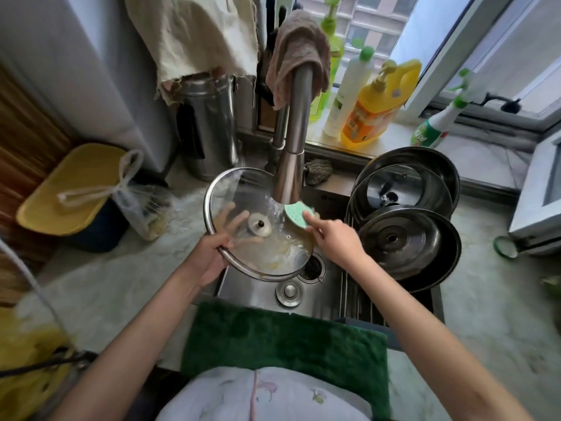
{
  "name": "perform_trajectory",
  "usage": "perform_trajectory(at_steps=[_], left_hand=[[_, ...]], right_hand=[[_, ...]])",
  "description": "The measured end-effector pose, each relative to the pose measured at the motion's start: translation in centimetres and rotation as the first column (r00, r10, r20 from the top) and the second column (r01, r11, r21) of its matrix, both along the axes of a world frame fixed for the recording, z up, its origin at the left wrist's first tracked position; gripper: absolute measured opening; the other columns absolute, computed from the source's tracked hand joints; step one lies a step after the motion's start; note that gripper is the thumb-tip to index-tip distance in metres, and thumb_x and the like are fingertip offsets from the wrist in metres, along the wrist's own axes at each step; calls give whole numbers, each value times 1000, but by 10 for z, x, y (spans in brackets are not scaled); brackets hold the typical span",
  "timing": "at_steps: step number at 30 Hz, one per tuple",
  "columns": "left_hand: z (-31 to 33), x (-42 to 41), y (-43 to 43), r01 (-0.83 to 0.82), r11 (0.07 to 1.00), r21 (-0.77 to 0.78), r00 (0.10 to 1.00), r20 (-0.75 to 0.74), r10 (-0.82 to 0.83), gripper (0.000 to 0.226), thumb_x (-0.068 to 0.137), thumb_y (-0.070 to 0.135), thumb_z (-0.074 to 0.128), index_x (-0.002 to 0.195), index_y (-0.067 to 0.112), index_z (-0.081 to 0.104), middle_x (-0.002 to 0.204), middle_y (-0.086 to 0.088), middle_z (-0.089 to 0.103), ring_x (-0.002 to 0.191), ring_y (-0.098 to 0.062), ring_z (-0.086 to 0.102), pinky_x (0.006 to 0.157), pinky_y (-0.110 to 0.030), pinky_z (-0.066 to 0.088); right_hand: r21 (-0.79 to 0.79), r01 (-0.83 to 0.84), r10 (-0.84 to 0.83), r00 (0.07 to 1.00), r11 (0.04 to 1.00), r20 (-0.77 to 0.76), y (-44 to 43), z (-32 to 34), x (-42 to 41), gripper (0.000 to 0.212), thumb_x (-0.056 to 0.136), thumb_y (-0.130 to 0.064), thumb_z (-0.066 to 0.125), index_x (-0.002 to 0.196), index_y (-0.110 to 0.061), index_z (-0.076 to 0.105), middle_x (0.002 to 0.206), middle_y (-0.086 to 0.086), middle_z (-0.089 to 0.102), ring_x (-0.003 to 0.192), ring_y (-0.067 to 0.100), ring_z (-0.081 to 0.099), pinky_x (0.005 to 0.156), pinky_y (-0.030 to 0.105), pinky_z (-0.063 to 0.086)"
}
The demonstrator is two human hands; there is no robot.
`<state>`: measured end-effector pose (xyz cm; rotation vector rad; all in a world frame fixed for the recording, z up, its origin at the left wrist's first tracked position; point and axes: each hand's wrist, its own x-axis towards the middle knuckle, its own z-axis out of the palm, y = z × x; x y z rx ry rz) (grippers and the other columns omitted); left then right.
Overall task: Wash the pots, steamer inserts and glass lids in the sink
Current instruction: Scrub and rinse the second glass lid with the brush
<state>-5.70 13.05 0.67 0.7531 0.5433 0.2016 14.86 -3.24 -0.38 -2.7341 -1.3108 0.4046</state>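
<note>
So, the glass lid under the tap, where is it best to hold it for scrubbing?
Probably at the metal rim on the near left, as the left hand holds the glass lid now, fingers behind the glass. That leaves the upturned face free for the sponge.

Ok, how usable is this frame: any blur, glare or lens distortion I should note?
Head view: daylight from the window lights the scene evenly; strong wide-angle bending at the edges, so the window frame and counter curve; the corners are smeared, notably the lower left; the glass lid, sponge, left hand and right hand are fairly sharp; running water blurs part of the lid.
</note>
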Motion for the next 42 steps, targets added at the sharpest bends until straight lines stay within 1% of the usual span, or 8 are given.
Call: perform_trajectory(at_steps=[9,12,17,21,27,32,37,42], left_hand=[[-7,14,-4,-153,980,126,984,-76,163,83,57,-1,42,135,26,38,148,-3,40,122,-24,50,76,-28,55],[-4,6,0,-149,983,111,983,-89,160,92,57,-3,41,144,26,30,146,-1,42,120,-31,53,82,-40,54],[-2,-1,3,-106,966,236,987,-90,130,81,78,-18,30,143,30,28,147,1,41,95,-27,68,82,-52,51],[-3,8,4,-144,962,231,970,-159,184,76,72,-5,42,146,14,30,142,-4,45,89,-22,68,59,-32,53],[0,24,-10,-232,960,156,935,-235,264,30,82,-5,41,94,13,62,74,-3,69,71,-21,64,48,-25,53],[-1,31,-9,-272,956,110,949,-131,286,35,94,-1,37,105,26,56,107,-6,68,83,-21,67,50,-31,55],[1,36,-8,-255,959,126,955,-125,270,49,81,4,44,126,23,50,113,-10,65,94,-28,64,50,-34,56],[2,30,-4,-276,955,106,951,-112,287,43,78,7,45,116,27,51,129,-11,55,98,-30,62,53,-36,56]], right_hand=[[257,82,127,703,963,-700,-1,-2,-77,38,96,-30,53,134,-31,52,74,-34,63,61,0,59,62,21,49],[166,14,89,799,986,-595,-5,-2,-48,35,96,-29,54,130,-34,56,83,-39,62,53,-5,52,58,19,44],[12,107,-100,959,994,-264,10,-16,-21,38,95,-38,49,133,-40,50,113,6,69,96,27,64,71,35,45],[159,271,-108,755,949,-647,15,-6,-61,36,95,-27,55,130,-22,58,58,-19,56,43,-1,47,50,15,36],[286,473,-25,549,834,-835,23,20,-97,31,94,-24,56,124,-29,61,49,-9,40,46,10,32,49,26,27],[354,587,-128,624,728,-771,-2,18,-77,33,95,-22,55,127,-31,57,53,-8,38,45,7,20,47,24,19],[326,432,-124,740,841,-661,-7,19,-99,34,94,-25,56,127,-33,56,41,-21,45,36,8,25,42,22,21],[229,507,-346,794,831,-501,-14,7,-68,36,93,-28,55,129,-28,58,99,6,74,54,9,55,52,26,39]])
